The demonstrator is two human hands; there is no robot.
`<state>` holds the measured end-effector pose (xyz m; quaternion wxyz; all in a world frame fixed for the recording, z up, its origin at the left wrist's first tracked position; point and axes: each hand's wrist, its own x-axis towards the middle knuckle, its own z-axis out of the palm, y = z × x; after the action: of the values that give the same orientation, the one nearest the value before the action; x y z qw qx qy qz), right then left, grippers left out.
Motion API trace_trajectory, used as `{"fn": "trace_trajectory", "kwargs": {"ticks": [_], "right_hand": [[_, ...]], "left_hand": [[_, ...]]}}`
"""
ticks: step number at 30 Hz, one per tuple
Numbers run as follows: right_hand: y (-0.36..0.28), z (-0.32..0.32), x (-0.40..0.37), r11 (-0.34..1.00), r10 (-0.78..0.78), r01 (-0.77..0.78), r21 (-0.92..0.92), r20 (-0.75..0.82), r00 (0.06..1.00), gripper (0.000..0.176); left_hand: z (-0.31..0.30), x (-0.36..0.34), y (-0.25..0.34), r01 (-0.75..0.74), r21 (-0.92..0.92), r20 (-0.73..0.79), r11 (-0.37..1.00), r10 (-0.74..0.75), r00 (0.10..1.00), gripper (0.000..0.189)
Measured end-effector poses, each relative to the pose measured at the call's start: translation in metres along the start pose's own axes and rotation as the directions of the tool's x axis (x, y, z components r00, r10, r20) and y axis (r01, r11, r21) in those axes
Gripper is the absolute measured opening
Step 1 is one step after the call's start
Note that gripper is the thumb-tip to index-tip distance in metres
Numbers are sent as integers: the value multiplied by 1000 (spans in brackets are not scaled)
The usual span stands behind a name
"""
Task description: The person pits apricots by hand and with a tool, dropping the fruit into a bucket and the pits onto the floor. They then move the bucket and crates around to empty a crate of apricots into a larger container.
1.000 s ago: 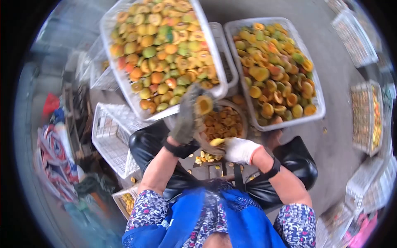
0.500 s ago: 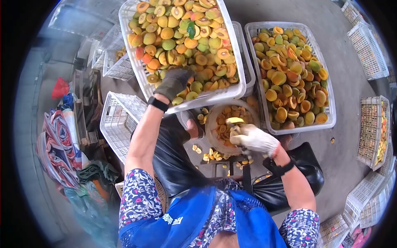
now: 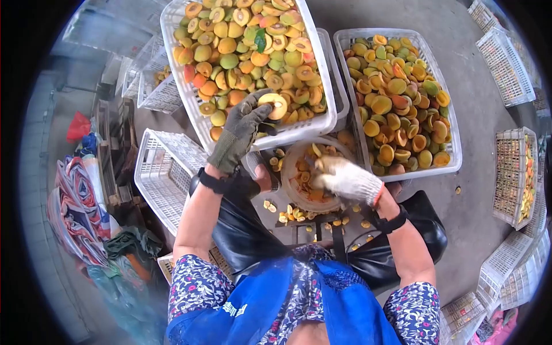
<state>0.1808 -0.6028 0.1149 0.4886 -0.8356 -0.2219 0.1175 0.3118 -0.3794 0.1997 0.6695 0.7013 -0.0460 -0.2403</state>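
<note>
My left hand, in a dark grey glove, holds a peach half with its cut yellow face and pit showing. It is above the near edge of a white crate heaped with cut peaches, many with pits in them. My right hand, in a whitish glove, is closed and smeared by motion over a round tub of peach scraps. A small yellowish piece shows by its fingertips; what the fingers grip cannot be made out. A second white crate to the right holds hollowed peach halves.
Peach pits and bits lie on the floor and a low ledge below the tub. An upturned white crate stands at the left, near wooden pallets and bundled striped sheeting. Several more crates line the right side.
My left hand has come up out of the peaches in the crate and now holds a peach half. My right hand stays over the tub, now lower and blurred.
</note>
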Motion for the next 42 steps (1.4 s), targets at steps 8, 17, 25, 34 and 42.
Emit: {"fn": "trace_trajectory", "kwargs": {"ticks": [8,17,25,34,42], "right_hand": [[-27,-2,-1,632,-391,50,-773,-262,882,19],[-19,-1,-4,696,-213,-49,-717,-271,939,12],[-22,14,8,968,121,-196,-155,-395,911,18],[-22,12,6,987,135,-100,129,-306,943,21],[-4,13,1,958,-157,92,-271,-228,961,18]], "left_hand": [[57,-38,-14,48,-98,20,994,-46,999,46],[75,-35,-38,-96,91,4,991,96,995,45],[79,-31,-58,-325,433,31,841,346,938,37],[105,-26,-89,-309,-106,-126,945,295,947,47],[90,-24,-74,69,-543,-6,837,-86,996,44]]}}
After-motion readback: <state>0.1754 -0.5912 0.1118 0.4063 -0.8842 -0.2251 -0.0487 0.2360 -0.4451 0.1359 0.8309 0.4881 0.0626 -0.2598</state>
